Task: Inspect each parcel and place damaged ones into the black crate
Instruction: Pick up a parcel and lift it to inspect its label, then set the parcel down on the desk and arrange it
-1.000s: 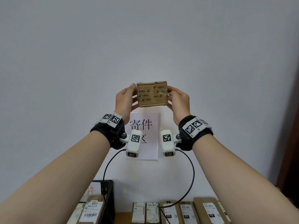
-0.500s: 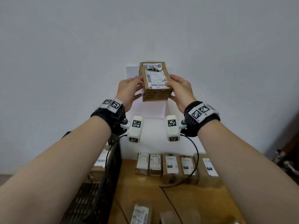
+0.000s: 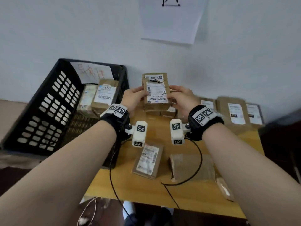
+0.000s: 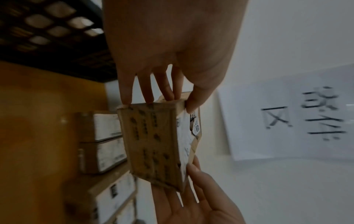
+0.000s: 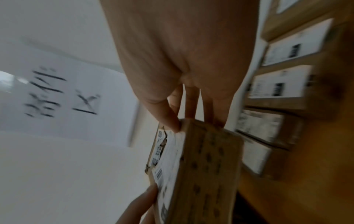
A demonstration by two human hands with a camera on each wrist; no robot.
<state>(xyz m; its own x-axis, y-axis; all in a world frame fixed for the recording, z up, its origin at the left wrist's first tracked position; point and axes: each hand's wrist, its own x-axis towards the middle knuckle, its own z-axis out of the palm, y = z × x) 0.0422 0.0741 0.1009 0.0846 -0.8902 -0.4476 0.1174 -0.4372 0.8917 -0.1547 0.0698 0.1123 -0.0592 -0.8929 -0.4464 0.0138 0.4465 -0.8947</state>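
I hold a small brown cardboard parcel point(image 3: 156, 91) between both hands above the back of the wooden table point(image 3: 146, 191). Its white label faces me and is torn near the top, with a ragged hole. My left hand point(image 3: 133, 99) grips its left side, thumb on the label face, fingers behind point(image 4: 153, 94). My right hand point(image 3: 180, 98) grips the right side the same way point(image 5: 178, 121). The taped side of the parcel point(image 4: 153, 144) point(image 5: 206, 174) shows in both wrist views. The black crate point(image 3: 48, 108) stands to the left, with a few parcels point(image 3: 104, 95) inside.
A row of labelled parcels point(image 3: 234, 111) lines the wall at the back of the table. Two more parcels point(image 3: 148, 160) point(image 3: 190, 167) lie nearer me, with black cables across them. A paper sign point(image 3: 172, 18) hangs on the wall above.
Both hands have brought the parcel down from high in front of the wall to just above the table and tipped it so the torn label faces me. My view has dropped to the table.
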